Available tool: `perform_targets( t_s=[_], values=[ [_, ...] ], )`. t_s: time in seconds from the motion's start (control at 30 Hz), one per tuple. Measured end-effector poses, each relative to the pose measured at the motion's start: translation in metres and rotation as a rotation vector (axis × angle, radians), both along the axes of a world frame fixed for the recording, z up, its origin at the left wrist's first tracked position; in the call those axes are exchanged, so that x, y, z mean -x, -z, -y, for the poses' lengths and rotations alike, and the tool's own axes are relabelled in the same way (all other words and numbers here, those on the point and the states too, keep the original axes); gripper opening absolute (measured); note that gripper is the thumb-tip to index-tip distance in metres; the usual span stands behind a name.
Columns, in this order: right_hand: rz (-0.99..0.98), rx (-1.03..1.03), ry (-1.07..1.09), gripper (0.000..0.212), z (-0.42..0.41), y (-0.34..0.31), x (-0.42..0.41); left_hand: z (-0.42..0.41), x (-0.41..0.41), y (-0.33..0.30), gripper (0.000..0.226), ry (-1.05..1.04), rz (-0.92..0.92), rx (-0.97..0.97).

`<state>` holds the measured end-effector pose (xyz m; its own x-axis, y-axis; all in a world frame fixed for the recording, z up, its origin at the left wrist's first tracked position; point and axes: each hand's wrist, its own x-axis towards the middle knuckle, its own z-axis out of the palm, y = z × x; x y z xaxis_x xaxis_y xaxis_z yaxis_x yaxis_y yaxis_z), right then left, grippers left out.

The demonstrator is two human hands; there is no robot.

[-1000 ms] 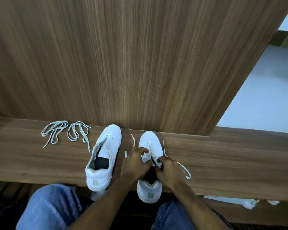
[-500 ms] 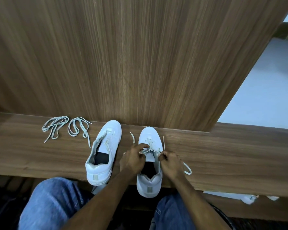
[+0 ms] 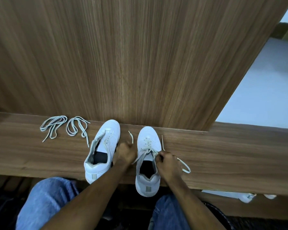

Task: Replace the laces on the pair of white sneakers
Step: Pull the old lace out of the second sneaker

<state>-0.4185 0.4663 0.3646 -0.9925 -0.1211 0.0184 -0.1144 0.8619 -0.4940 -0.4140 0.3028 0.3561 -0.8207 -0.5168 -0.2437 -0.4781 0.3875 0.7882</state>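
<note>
The left hand [image 3: 125, 152] is curled tight on one side of the lace [image 3: 142, 156], and the right hand [image 3: 169, 162] pinches the other side. The lace runs through the right sneaker [image 3: 148, 143] on the wooden shelf [image 3: 223, 155]. Both hands hide their fingertips. The left sneaker [image 3: 105, 146] stands just beside it.

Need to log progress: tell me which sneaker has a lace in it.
The right sneaker: a lace crosses its eyelets, both hands pulling it. The left sneaker has none.
</note>
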Motion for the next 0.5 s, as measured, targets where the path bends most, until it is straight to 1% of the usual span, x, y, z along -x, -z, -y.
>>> perform_targets(
  t_s=[0.03, 0.1, 0.13, 0.17, 0.23, 0.27, 0.3, 0.37, 0.4, 0.43, 0.47, 0.5],
  values=[
    [-0.001, 0.006, 0.007, 0.025, 0.001, 0.000, 0.000, 0.002, -0.002, 0.003, 0.028, 0.055, -0.023, 0.070],
    [0.000, 0.018, 0.017, 0.025, 0.000, 0.001, 0.001, -0.001, -0.007, 0.001, 0.020, 0.206, -0.169, 0.124],
    [-0.001, 0.019, 0.016, 0.025, 0.000, 0.002, 0.001, -0.004, -0.008, 0.000, 0.020, 0.299, -0.225, 0.168],
    [-0.003, 0.015, 0.014, 0.025, 0.000, 0.002, 0.000, -0.007, -0.007, -0.002, 0.023, 0.404, -0.228, 0.256],
    [-0.008, 0.005, 0.021, 0.026, 0.000, 0.002, -0.001, -0.017, -0.004, -0.008, 0.026, 0.568, -0.179, 0.524],
    [-0.008, 0.003, 0.022, 0.027, -0.001, 0.002, -0.001, -0.021, -0.002, -0.010, 0.023, 0.588, -0.164, 0.625],
    [-0.005, 0.006, 0.022, 0.027, -0.001, 0.002, -0.002, -0.025, -0.002, -0.013, 0.021, 0.579, -0.134, 0.687],
    [0.005, 0.017, 0.027, 0.028, -0.001, 0.003, -0.002, -0.027, 0.000, -0.012, 0.020, 0.524, -0.125, 0.742],
    [0.009, 0.024, 0.033, 0.028, -0.001, 0.003, -0.002, -0.028, 0.000, -0.014, 0.019, 0.476, -0.143, 0.723],
    [0.013, 0.033, 0.039, 0.028, -0.001, 0.003, -0.002, -0.028, -0.001, -0.015, 0.019, 0.390, -0.155, 0.621],
    [0.016, 0.044, 0.043, 0.028, -0.001, 0.003, -0.002, -0.027, -0.001, -0.015, 0.018, 0.228, -0.202, 0.397],
    [0.019, 0.053, 0.046, 0.028, -0.001, 0.004, -0.002, -0.021, 0.004, -0.013, 0.017, 0.019, -0.239, 0.092]
  ],
)
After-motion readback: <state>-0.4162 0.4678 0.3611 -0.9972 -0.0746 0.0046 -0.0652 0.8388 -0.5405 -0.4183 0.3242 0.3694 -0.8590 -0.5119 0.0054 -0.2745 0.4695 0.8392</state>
